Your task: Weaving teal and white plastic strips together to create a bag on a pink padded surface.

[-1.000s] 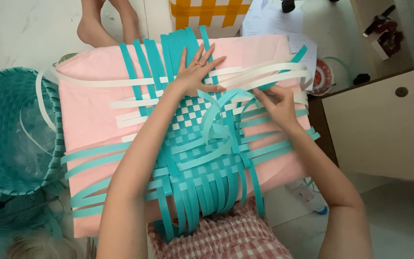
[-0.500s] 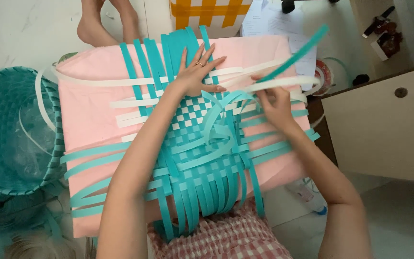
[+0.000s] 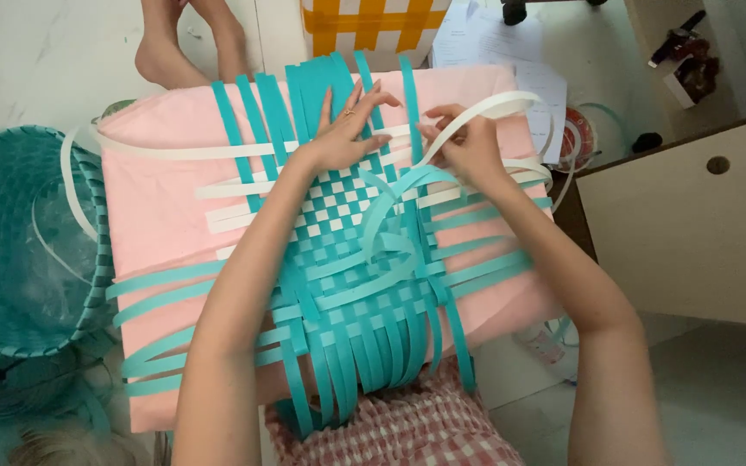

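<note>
Teal-and-white woven strip mat (image 3: 347, 250) under both hands, left (image 3: 343, 138), right (image 3: 468, 147).

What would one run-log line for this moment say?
left hand: flat on teal strips | right hand: pinching white strip | woven mat: on pink board

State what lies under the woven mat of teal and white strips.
A pink cloth shows around the woven mat. Whatever the cloth covers is hidden.
</note>
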